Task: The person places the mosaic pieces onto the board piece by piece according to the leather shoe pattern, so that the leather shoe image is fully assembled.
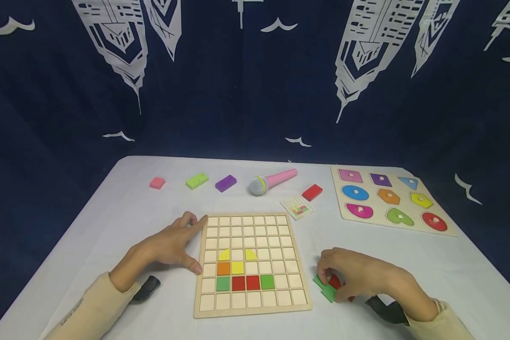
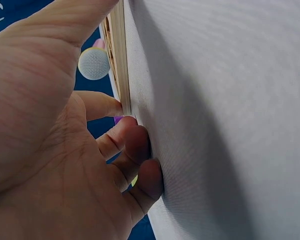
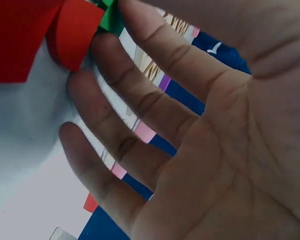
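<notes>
Overhead, the head view shows a wooden grid board [image 1: 252, 264] lying on a white table [image 1: 110, 208]. The left hand [image 1: 170, 243] rests against the board's left edge, fingers relaxed and spread, gripping nothing. The right hand [image 1: 357, 276] sits on the table just right of the board, its fingers curled over a small pile of green and red tiles [image 1: 328, 288]; thumb and fingertips seem to pinch one of them. On the board sit two yellow rounded pieces, an orange and a yellow square, and a row of green, red, red, green. Farther back lie a pink microphone [image 1: 274, 181], a pattern card [image 1: 297, 207] and a shape puzzle [image 1: 388, 200].

Next, the left wrist view shows the fingers [image 2: 135, 150] pressed on the tablecloth beside the board's edge [image 2: 119, 60].

Lastly, the right wrist view shows the fingers [image 3: 140, 75] reaching onto red tiles [image 3: 40, 35] and a green one [image 3: 110, 17], touching them; a closed pinch cannot be made out here.
</notes>
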`<state>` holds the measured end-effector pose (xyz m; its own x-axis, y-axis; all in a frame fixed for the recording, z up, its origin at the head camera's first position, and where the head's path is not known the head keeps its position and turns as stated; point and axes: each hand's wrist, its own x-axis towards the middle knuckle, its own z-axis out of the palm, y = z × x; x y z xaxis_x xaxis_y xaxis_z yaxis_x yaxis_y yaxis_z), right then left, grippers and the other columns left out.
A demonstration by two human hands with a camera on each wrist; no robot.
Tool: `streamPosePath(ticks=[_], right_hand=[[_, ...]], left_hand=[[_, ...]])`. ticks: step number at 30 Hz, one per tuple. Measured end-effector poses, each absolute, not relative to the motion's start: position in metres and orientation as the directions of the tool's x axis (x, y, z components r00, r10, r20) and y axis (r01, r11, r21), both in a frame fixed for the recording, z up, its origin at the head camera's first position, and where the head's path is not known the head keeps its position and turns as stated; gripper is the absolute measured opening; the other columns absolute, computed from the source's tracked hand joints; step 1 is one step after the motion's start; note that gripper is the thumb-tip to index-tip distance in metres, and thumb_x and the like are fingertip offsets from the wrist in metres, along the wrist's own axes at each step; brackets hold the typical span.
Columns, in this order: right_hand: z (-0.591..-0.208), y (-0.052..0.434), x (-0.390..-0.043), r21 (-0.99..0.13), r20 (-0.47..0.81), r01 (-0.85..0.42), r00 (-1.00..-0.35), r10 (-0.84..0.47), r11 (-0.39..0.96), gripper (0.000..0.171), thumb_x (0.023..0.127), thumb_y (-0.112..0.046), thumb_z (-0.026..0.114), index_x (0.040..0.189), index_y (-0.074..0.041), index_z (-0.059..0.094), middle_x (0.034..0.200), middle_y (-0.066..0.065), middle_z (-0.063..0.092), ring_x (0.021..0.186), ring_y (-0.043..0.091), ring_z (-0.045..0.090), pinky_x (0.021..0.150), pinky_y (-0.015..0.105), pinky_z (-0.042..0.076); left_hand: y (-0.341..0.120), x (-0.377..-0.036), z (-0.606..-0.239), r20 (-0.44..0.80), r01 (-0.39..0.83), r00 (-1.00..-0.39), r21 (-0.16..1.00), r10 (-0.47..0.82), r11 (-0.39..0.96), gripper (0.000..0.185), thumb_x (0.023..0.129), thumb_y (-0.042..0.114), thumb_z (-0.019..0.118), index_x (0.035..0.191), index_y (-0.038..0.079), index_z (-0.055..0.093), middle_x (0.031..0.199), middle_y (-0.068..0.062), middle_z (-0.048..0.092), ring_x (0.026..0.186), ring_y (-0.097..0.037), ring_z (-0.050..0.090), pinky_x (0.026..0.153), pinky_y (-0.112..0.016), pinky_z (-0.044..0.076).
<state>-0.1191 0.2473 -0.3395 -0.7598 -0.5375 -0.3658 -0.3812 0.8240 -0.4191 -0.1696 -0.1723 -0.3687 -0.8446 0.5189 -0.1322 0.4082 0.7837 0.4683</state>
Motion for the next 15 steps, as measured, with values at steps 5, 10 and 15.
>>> streamPosePath(ticks=[5, 10, 15], right_hand=[[-0.3416, 0.2438, -0.1216, -0.410, -0.317, -0.412, -0.772, -0.551, 0.814, 0.031, 0.072, -0.020, 0.089, 0.081, -0.035, 0.064, 0.085, -0.013, 0.055, 0.082, 0.007, 0.053, 0.067, 0.023, 0.047], [-0.3430, 0.2412, -0.1240, -0.408, -0.264, -0.441, -0.781, -0.566, 0.799, 0.030, 0.073, -0.020, 0.089, 0.083, -0.037, 0.067, 0.088, -0.016, 0.057, 0.085, 0.008, 0.053, 0.072, 0.024, 0.048], [-0.3419, 0.2403, -0.1232, -0.406, -0.272, -0.443, -0.776, -0.569, 0.799, 0.028, 0.073, -0.018, 0.088, 0.083, -0.035, 0.068, 0.083, -0.016, 0.057, 0.082, 0.006, 0.053, 0.071, 0.024, 0.047]], left_hand=[[-0.1723, -0.1710, -0.3700, -0.140, 0.398, -0.849, 0.462, 0.509, 0.792, 0.128, 0.058, 0.053, 0.092, 0.157, 0.003, 0.028, 0.118, -0.007, 0.036, 0.106, -0.024, 0.041, 0.086, -0.036, 0.041], [-0.1720, -0.1721, -0.3714, -0.146, 0.388, -0.854, 0.463, 0.500, 0.797, 0.129, 0.058, 0.053, 0.092, 0.157, 0.003, 0.028, 0.119, -0.007, 0.036, 0.107, -0.024, 0.041, 0.085, -0.035, 0.042], [-0.1715, -0.1709, -0.3698, -0.146, 0.389, -0.853, 0.463, 0.502, 0.796, 0.129, 0.058, 0.053, 0.092, 0.157, 0.003, 0.028, 0.120, -0.008, 0.036, 0.107, -0.025, 0.041, 0.086, -0.036, 0.042]])
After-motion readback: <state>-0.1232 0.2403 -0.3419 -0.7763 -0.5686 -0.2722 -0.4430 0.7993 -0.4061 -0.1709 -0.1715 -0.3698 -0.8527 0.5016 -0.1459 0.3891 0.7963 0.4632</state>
